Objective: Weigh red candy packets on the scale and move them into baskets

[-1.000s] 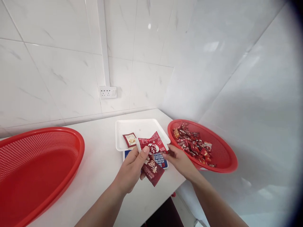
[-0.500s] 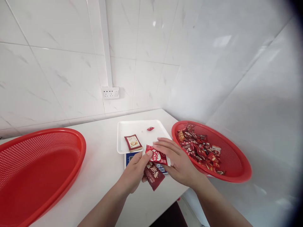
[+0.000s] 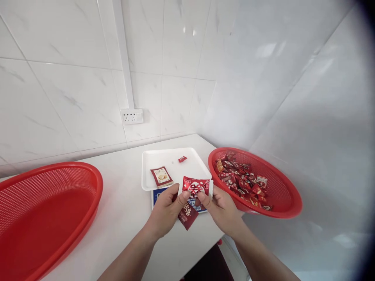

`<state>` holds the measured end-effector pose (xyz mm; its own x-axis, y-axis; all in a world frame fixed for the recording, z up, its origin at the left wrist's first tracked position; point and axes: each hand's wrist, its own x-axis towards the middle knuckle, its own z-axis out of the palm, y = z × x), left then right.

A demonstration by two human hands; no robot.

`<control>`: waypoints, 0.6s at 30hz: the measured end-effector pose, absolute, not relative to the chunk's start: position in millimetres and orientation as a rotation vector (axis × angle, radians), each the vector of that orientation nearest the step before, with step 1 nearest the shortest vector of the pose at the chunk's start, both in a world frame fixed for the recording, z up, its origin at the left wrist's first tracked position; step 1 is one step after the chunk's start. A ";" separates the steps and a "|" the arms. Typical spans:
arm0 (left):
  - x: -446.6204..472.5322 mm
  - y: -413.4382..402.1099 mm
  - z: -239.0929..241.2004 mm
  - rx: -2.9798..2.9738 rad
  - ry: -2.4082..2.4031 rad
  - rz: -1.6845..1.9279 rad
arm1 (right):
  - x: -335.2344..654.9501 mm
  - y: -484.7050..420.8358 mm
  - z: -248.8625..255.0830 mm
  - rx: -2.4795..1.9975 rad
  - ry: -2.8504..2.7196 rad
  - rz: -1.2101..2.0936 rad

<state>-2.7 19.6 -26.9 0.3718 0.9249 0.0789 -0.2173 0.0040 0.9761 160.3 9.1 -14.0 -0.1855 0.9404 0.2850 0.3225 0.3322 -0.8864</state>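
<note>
Glossy red plastic film at six o'clock, that's the upper packet point(image 3: 197, 183), ridged at its crimped ends! Just under it, the maroon wrapper point(image 3: 188, 216) has a duller sheen. Perforated red plastic at eight, the left basket point(image 3: 67, 176); the right basket point(image 3: 279, 195) matches at four. Smooth white plastic tray point(image 3: 166, 158) at seven, shiny marbled tiles point(image 3: 146, 39) at eleven.

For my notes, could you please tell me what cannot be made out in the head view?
Head view:
Left basket: cut off by the left and bottom edges.
Dark red packet: upper part hidden by the left hand.
Scale: partly covered by tray, left hand and bright red packet.
Piled packets: lower ones hidden by upper ones.
Small red packet: print too small.
</note>
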 end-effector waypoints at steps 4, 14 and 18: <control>-1.5 14.4 -23.2 1.215 0.759 1.016 | 161.5 1.2 -12.6 -1.158 -1.739 1.011; 1.6 5.6 -15.1 1.109 0.696 1.018 | 163.2 -12.6 -9.4 -1.136 -1.650 1.146; 4.9 4.9 -16.5 1.023 0.801 1.157 | 155.3 -12.9 -18.1 -1.073 -1.651 1.270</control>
<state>4.9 4.9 -16.5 0.2359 0.9718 0.0028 -0.3393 0.0796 0.9373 155.3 -12.9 -18.1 -0.3418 0.9361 0.0832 0.1600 0.1452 -0.9764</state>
